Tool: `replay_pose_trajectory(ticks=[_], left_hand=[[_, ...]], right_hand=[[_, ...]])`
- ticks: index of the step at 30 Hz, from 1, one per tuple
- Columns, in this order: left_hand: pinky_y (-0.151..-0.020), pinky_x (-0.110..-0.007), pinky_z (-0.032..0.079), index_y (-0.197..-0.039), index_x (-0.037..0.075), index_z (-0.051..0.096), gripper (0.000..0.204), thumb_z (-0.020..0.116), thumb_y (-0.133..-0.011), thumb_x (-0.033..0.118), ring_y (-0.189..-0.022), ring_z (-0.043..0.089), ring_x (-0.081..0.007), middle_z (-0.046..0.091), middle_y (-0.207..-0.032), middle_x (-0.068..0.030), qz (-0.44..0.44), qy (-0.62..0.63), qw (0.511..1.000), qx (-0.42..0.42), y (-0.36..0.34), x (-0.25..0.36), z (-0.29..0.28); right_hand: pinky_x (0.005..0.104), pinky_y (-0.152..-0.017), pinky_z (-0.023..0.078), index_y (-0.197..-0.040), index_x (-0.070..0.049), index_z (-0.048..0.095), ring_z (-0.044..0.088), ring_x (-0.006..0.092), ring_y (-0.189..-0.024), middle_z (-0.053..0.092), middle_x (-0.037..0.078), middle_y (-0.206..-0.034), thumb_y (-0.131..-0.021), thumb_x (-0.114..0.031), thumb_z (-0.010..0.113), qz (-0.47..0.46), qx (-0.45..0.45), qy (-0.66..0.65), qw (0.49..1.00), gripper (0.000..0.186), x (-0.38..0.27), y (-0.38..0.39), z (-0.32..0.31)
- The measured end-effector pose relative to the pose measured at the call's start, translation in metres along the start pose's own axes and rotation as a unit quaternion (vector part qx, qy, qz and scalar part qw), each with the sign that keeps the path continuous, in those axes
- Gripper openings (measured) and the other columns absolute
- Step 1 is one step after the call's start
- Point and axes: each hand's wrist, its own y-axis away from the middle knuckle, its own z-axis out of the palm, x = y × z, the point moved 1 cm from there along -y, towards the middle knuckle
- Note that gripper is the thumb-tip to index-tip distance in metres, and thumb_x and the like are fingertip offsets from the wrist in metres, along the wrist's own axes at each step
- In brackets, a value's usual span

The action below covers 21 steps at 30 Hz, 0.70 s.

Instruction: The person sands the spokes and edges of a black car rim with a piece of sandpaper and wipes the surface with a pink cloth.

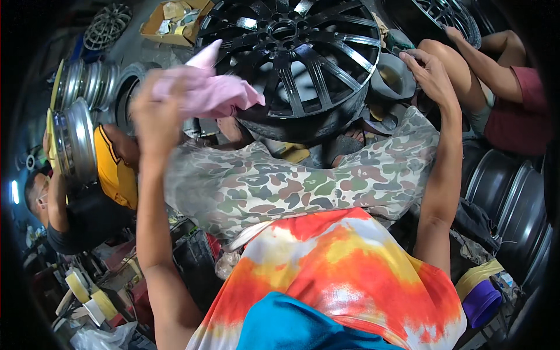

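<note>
A glossy black multi-spoke wheel rim [318, 81] lies face up in front of my knees. My left hand [156, 114], smeared by motion, grips a crumpled pink cloth [204, 93] at the rim's left, partly overlapping its edge in the picture. To the right of the rim, my right hand [431, 76] is raised with fingers pinched together; what lies between them is too small to make out. A grey bowl-like container [396, 90] with something brownish inside stands below that hand, beside the rim. A small greenish piece [399, 42] shows just past the fingertips.
A co-worker at left holds a silver wheel [79, 140]; more silver rims [87, 84] and a tire stand there. Another person sits close at right by a dark rim [446, 20]. A cardboard box [175, 38] lies behind. Black rims [496, 181] and tape rolls [96, 303] flank me.
</note>
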Motion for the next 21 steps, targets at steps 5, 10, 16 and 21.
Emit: replay_pose_trajectory(ticks=[5, 10, 16, 21], left_hand=[[-0.073, -0.050, 0.059, -0.108, 0.000, 0.065, 0.029, 0.076, -0.084, 0.013, -0.082, 0.073, -0.0432, 0.063, -0.129, -0.0290, 0.165, -0.144, 0.928, -0.300, 0.082, 0.016, 0.122], [-0.076, -0.053, 0.057, -0.101, -0.003, 0.060, 0.026, 0.074, -0.084, 0.012, -0.086, 0.069, -0.0479, 0.058, -0.133, -0.0289, 0.093, -0.098, 0.935, -0.329, 0.082, 0.039, 0.143], [-0.080, -0.050, 0.055, -0.110, -0.003, 0.063, 0.028, 0.072, -0.088, 0.011, -0.090, 0.070, -0.0440, 0.069, -0.103, -0.0242, 0.074, -0.132, 0.925, -0.347, 0.062, 0.040, 0.118], [-0.087, -0.050, 0.051, -0.109, -0.005, 0.059, 0.026, 0.072, -0.094, 0.013, -0.102, 0.066, -0.0471, 0.066, -0.119, -0.0308, 0.120, 0.099, 0.972, -0.174, 0.056, 0.063, 0.142]], right_hand=[[0.0347, -0.065, 0.047, -0.117, 0.003, 0.073, 0.053, 0.0158, -0.064, 0.056, 0.009, -0.069, -0.102, -0.041, 0.064, -0.032, -0.013, -0.005, 0.999, 0.047, 0.004, -0.008, 0.007], [0.0357, -0.068, 0.049, -0.117, 0.003, 0.073, 0.056, 0.0175, -0.068, 0.060, 0.012, -0.072, -0.102, -0.040, 0.065, -0.002, -0.029, 0.026, 0.999, 0.046, -0.006, -0.011, 0.002], [0.0291, -0.058, 0.040, -0.118, 0.003, 0.072, 0.048, 0.0097, -0.063, 0.053, 0.001, -0.072, -0.104, -0.040, 0.065, -0.067, 0.003, 0.031, 0.997, 0.046, 0.000, -0.007, 0.005], [0.0286, -0.058, 0.041, -0.118, 0.003, 0.072, 0.050, 0.0099, -0.065, 0.057, 0.001, -0.074, -0.105, -0.038, 0.064, -0.015, -0.005, 0.015, 1.000, 0.044, 0.000, -0.002, -0.004]])
